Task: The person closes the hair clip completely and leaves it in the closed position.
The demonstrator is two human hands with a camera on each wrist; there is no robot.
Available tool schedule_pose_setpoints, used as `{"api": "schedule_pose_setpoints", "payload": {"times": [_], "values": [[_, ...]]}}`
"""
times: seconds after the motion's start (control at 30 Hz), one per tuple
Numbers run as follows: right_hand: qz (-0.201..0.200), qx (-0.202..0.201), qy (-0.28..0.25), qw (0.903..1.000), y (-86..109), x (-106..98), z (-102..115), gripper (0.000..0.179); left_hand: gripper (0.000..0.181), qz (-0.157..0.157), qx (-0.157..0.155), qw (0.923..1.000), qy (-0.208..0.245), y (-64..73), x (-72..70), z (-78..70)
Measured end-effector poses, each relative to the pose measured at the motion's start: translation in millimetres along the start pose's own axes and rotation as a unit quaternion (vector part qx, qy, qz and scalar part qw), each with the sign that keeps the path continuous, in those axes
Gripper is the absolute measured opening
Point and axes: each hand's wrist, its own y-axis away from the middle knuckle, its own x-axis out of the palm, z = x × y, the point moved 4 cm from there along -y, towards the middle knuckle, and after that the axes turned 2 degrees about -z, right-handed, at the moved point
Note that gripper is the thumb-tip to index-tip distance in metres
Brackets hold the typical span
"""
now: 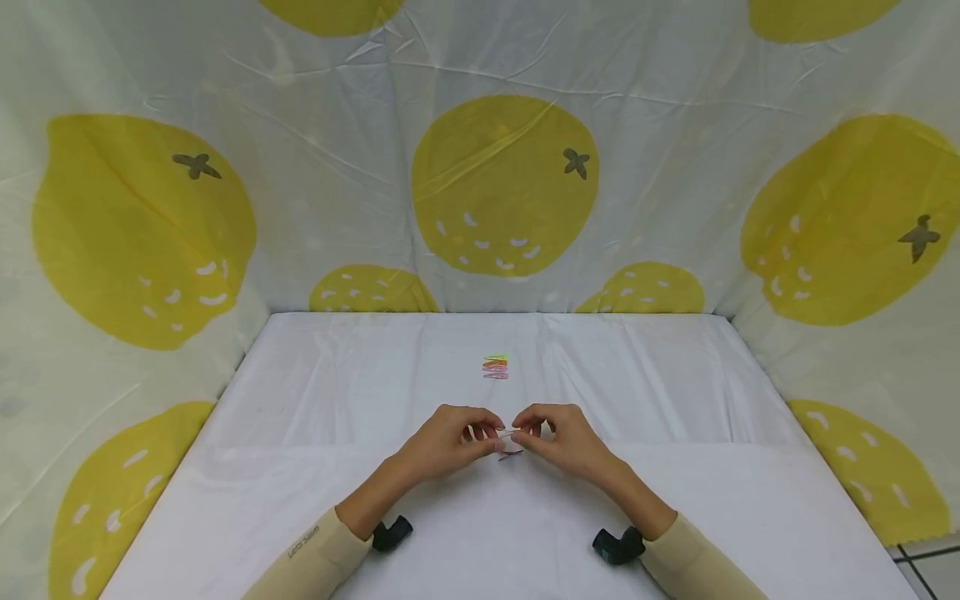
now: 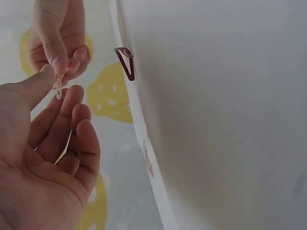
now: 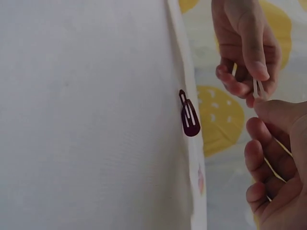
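Note:
A pale, whitish snap hair clip [image 2: 59, 88] is stretched between both hands, above the white table. My left hand [image 1: 455, 437] pinches one end of it between thumb and fingertips. From the other side, my right hand [image 1: 561, 435] grips the opposite end with its thumb and index finger. In the right wrist view two thin prongs of the pale clip [image 3: 258, 87] show spread between the thumbs. Just below the hands, a dark red hair clip [image 3: 191, 120] lies on the tabletop.
Farther back on the white-covered table [image 1: 637, 375], several hair clips [image 1: 496, 367] in yellow-green, orange and pink lie in a neat stack of rows. A lemon-print cloth [image 1: 660, 208] hangs behind and along both sides.

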Motion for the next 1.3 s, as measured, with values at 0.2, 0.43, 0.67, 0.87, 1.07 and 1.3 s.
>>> {"api": "schedule_pose_setpoints", "payload": {"times": [0.2, 0.43, 0.67, 0.87, 1.07, 1.3], "values": [[-0.010, -0.006, 0.004, 0.9999, -6.4, -4, 2, 0.010, 0.020, -0.026, 0.021, 0.9994, -0.004, -3.8, -4.4, 1.1], [-0.034, -0.022, 0.002, 0.9992, -15.5, -10, 2, 0.011, 0.023, -0.048, 0.041, 0.9979, -0.019, -12.1, -11.7, 3.4], [-0.047, -0.020, 0.001, 0.9987, -26.6, -18, 2, 0.016, 0.026, -0.072, 0.063, 0.9947, -0.037, -21.8, -19.6, 2.5], [-0.061, -0.024, -0.012, 0.9978, -33.1, -21, 3, 0.016, 0.027, -0.096, 0.070, 0.9924, -0.030, -25.3, -23.7, 6.7], [-0.083, -0.027, -0.025, 0.9959, -43.8, -21, 2, 0.011, 0.025, -0.139, 0.091, 0.9852, -0.040, -31.2, -29.4, 9.2], [-0.097, -0.023, -0.031, 0.9946, -52.7, -28, 4, 0.009, 0.028, -0.153, 0.118, 0.9798, -0.051, -40.8, -36.3, 8.5]]}}
